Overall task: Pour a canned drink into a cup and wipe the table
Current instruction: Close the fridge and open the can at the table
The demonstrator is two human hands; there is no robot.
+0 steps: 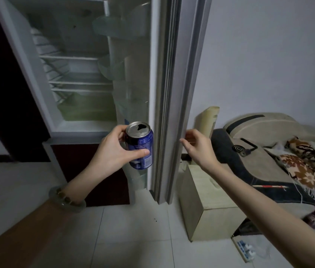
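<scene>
Head view: the task looks to be at its very start. The left hand [114, 149], at the centre of the frame, wraps its fingers and thumb round a blue can [141, 149], holding it upright in front of the open fridge [71, 120]. The can's top shows a dark opening, so it seems to be opened. The right hand [197, 149], just right of centre, has its fingers half curled at the outer edge of the fridge door [174, 93]. I cannot tell whether it grips that edge or only hovers beside it.

As I judge it, fetching the drink is done. What is left is shutting the door, finding a cup, pouring, and wiping the table. No cup and no cloth is in view. A brown wooden surface [27, 238] fills the lower left corner; whether it is the table, I cannot tell.

Counted:
- one can and two hands
- no cup
- one fridge, with wire shelves that look bare in the upper left
- one cardboard box [207, 200] on the floor, right of the door
- one couch or bed [269, 132] with patterned cloth at the right edge
- one power strip [245, 250] at the lower right
- one bangle [65, 198] on the left wrist
</scene>
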